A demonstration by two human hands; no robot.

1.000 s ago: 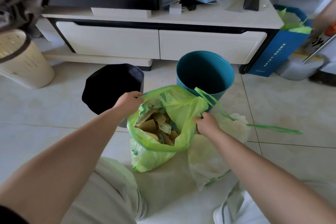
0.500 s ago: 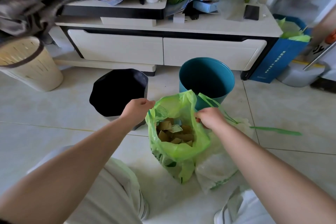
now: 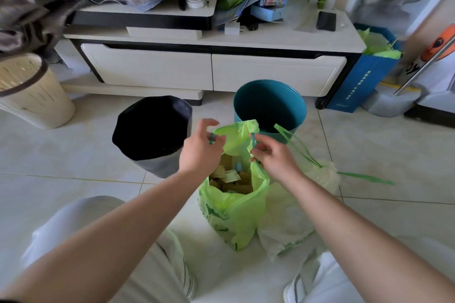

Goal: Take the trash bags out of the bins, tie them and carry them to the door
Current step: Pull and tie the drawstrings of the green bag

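A green trash bag full of brown paper scraps stands on the floor tiles between my knees, its mouth still wide. My left hand pinches the bag's rim on the left side. My right hand pinches the rim and a green drawstring on the right side. Behind the bag stand a teal bin with no liner in it and a dark bin lined in black. A pale, whitish bag with green drawstrings lies on the floor just right of the green one.
A white TV cabinet runs along the wall behind the bins. A cream slatted basket stands at far left, a blue paper bag at far right. Grey cloth hangs at top left. My knees flank the bags.
Both hands have drawn together at the top of the green bag, narrowing its mouth and pulling the rim upward. The view has shifted closer to the bins.
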